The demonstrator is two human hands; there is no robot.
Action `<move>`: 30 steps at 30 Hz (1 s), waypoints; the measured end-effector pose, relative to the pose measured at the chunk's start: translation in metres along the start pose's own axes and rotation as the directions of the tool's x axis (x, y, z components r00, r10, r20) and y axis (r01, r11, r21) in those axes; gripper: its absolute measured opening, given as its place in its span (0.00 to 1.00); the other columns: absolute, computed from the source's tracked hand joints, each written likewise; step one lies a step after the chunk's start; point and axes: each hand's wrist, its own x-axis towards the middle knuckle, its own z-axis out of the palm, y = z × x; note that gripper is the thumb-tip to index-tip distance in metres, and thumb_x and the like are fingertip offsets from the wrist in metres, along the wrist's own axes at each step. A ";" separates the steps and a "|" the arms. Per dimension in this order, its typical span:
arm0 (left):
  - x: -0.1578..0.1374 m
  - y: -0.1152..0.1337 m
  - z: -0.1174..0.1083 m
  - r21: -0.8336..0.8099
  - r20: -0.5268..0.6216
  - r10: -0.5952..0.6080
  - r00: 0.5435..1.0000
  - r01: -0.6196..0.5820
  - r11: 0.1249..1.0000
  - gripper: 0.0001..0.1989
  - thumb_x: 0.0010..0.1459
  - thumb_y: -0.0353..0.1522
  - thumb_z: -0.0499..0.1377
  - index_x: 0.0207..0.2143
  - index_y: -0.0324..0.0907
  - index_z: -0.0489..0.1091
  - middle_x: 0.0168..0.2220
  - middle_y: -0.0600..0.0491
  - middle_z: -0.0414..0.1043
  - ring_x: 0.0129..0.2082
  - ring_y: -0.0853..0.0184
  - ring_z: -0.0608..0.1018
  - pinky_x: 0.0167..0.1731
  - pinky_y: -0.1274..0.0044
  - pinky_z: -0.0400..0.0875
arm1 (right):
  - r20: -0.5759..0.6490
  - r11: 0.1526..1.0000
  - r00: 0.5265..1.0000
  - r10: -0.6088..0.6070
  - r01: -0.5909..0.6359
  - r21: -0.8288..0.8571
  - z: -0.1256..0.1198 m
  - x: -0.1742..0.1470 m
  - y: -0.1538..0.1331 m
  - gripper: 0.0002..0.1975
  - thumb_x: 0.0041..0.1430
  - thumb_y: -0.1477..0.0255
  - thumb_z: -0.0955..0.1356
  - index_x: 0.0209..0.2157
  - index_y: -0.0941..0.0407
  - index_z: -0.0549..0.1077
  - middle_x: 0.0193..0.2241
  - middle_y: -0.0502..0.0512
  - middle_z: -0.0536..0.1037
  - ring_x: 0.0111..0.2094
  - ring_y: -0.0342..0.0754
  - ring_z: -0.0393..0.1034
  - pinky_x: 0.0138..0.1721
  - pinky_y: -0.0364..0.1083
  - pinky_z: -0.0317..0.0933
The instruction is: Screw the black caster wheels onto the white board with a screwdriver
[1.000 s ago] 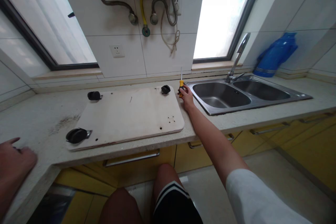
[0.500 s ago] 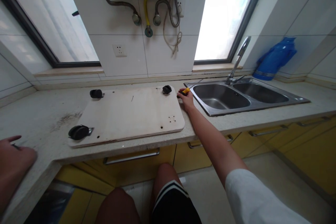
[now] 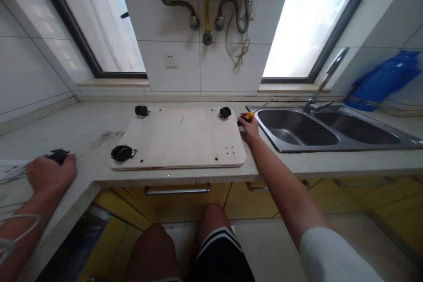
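Observation:
My left hand [image 3: 49,172] is closed around a black caster [image 3: 59,156] over the counter at the left; the fingers hide part of it. At the board's right edge, my right hand [image 3: 249,127] grips a screwdriver [image 3: 250,116] with a yellow and black handle, its thin shaft pointing toward the sink. Between the hands lies a pale wooden board [image 3: 188,139], flat on the counter. Black casters stand at its back left [image 3: 142,110], back right [image 3: 225,112] and front left [image 3: 121,153] corners. The front right corner shows several small holes [image 3: 229,150]. A thin dark mark or sliver [image 3: 181,119] is on the board.
A double steel sink [image 3: 277,146] with a tap [image 3: 325,80] is set into the counter at the right. Beyond it leans a blue thermos-like jug [image 3: 383,80]. A white power strip [image 3: 13,169] and cables lie at the far left. Yellow drawers [image 3: 185,205] sit below the counter edge.
The view has swung left, so the board and sink appear farther right. My left hand has come further into view, now showing the black caster. My right hand stays by the board with the screwdriver.

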 end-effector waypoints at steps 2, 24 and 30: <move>-0.005 0.009 -0.008 -0.059 0.034 -0.047 0.998 0.049 0.997 0.41 0.60 0.46 0.62 0.64 0.18 0.71 0.65 0.22 0.73 0.69 0.34 0.73 0.70 0.47 0.68 | 0.002 1.000 1.000 0.000 0.000 -0.002 0.000 0.001 0.001 0.23 0.43 0.60 0.80 0.41 0.50 0.75 0.36 0.50 0.78 0.40 0.50 0.74 0.49 0.54 0.72; -0.032 0.036 -0.037 -0.155 0.069 -0.145 0.987 0.154 0.976 0.35 0.63 0.42 0.71 0.64 0.30 0.69 0.63 0.28 0.77 0.64 0.41 0.79 0.65 0.51 0.73 | -0.049 1.000 0.999 0.003 -0.004 -0.021 -0.004 0.009 0.013 0.25 0.39 0.60 0.83 0.40 0.51 0.78 0.36 0.49 0.80 0.40 0.49 0.76 0.49 0.53 0.73; -0.032 0.036 -0.038 -0.153 0.066 -0.083 0.994 0.092 0.984 0.35 0.66 0.41 0.69 0.67 0.30 0.67 0.64 0.29 0.76 0.64 0.44 0.79 0.65 0.55 0.73 | -0.043 1.000 0.999 0.000 -0.001 -0.022 -0.004 0.009 0.012 0.24 0.39 0.62 0.82 0.39 0.52 0.78 0.37 0.50 0.80 0.40 0.49 0.75 0.48 0.53 0.73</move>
